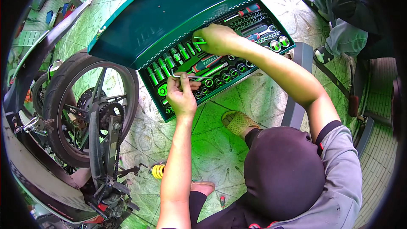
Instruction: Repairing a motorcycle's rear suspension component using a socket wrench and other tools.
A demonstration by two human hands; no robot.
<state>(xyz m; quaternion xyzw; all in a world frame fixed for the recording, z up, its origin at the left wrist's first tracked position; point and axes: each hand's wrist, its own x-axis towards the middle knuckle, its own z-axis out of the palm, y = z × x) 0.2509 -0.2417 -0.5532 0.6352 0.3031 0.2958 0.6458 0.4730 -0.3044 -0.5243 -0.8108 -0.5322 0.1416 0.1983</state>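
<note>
My left hand (182,94) is closed around an L-shaped hex key (193,76), its long arm pointing right over the near sockets. It hovers at the left part of a green metal tool case (237,79). My right hand (218,40) reaches to the back middle of the case, with fingers closed by a small bent metal piece (199,40), partly hidden. Long sockets (163,68) stand in a row left of that hand. Between my hands lies a ratchet with a red and black handle (207,62). Short sockets (226,77) line the front edge.
The case's raised lid (169,15) stands behind. At left is a motorcycle wheel (91,106) with chain and swingarm. A yellow spring (158,171) and small red tool (222,201) lie on the tiles. A dark cap (284,178) fills the lower right; another person (347,21) stands far right.
</note>
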